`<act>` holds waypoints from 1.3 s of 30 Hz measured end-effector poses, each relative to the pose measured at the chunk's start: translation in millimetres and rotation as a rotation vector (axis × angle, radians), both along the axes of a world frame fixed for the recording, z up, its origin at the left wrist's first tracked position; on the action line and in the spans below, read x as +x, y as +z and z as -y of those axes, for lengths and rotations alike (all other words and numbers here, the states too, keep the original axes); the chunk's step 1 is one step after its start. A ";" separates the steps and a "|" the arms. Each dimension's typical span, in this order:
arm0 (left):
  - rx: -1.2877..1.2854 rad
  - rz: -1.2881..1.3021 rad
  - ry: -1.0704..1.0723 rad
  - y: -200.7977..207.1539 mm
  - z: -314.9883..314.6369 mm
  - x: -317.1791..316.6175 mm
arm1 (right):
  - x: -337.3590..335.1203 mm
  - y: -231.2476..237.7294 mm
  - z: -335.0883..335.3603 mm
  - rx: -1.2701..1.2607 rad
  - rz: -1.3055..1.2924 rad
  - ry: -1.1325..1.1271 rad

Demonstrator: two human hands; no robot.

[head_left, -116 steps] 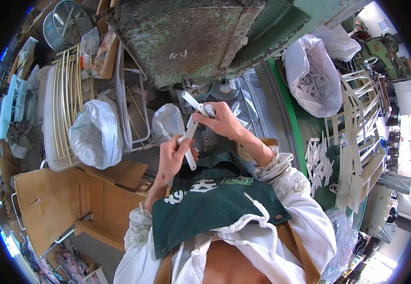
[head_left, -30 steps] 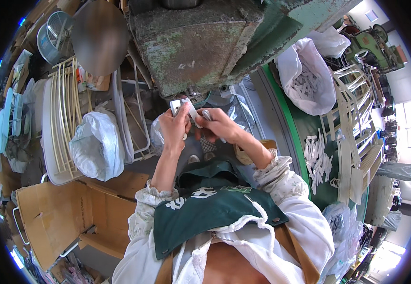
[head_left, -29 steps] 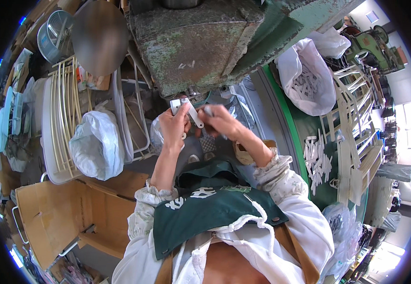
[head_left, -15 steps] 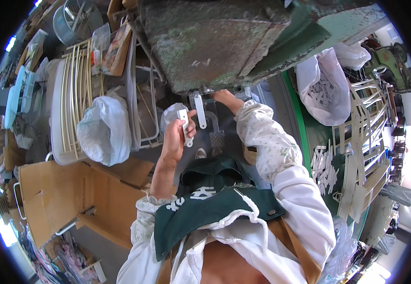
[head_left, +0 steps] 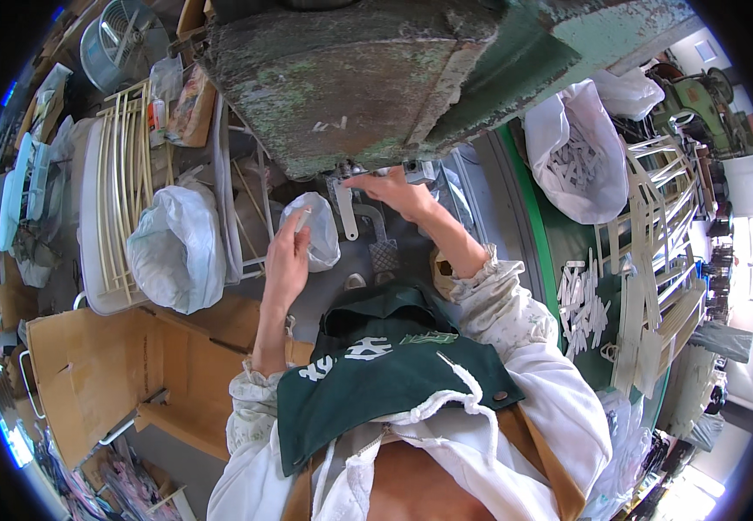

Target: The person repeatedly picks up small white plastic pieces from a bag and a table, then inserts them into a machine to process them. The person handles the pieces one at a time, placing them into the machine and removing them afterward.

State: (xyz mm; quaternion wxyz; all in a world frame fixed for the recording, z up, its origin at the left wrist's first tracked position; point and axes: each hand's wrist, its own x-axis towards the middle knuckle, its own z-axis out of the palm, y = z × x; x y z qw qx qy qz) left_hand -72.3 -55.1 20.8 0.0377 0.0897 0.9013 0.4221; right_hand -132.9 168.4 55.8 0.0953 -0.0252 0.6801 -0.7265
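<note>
A flat white strip (head_left: 348, 213) with a hole near its lower end hangs below the front edge of a worn green machine (head_left: 350, 87). My right hand (head_left: 401, 196) reaches in from the right, fingers stretched out, the fingertips at the strip's upper end. Whether they press on it is hard to see. My left hand (head_left: 288, 257) is raised beside a small white plastic bag (head_left: 322, 236), thumb and fingertips drawn close together. A small pale edge shows at these fingertips, too little of it to name.
A foot pedal (head_left: 383, 253) is below the machine. To the right, a white sack (head_left: 572, 165) holds many strips, near a loose pile of strips (head_left: 581, 304) on a green surface. At left are a cardboard box (head_left: 98, 365), a larger white bag (head_left: 177, 252) and a tub (head_left: 103, 217) with long rods.
My left hand has moved left and down to the small bag; the white strip it held no longer shows plainly. My right hand has shifted left from the machine's underside to the hanging strip.
</note>
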 end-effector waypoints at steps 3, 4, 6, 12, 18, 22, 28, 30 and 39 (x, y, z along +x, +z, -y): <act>0.400 0.147 0.073 3.7 -3.0 -4.1 | 1.5 3.5 4.5 0.058 -0.021 -0.024; 0.559 0.203 0.104 6.0 -4.0 -5.7 | 2.6 7.4 4.8 0.101 -0.009 -0.030; 0.582 0.233 0.059 16.1 -3.2 -7.3 | 5.5 15.5 6.3 0.201 0.027 -0.048; 0.813 0.211 0.023 48.9 -26.0 -15.3 | 0.4 -2.9 4.8 0.456 -0.286 -0.091; 0.778 0.318 -0.085 41.2 -45.5 -41.1 | 19.6 -2.7 -6.5 0.392 -0.150 0.075; 0.729 0.358 -0.030 34.2 -45.7 -40.7 | 41.6 -9.0 -3.6 0.176 0.115 0.164; 0.632 0.488 0.048 35.1 -20.6 -28.3 | 52.1 -3.4 4.3 0.108 0.215 0.087; 0.681 0.462 0.065 39.2 -21.3 -32.9 | 53.5 -2.1 0.8 0.103 0.220 0.069; 0.731 0.491 0.087 37.1 -19.9 -34.1 | 55.6 9.5 -3.9 0.138 0.185 0.019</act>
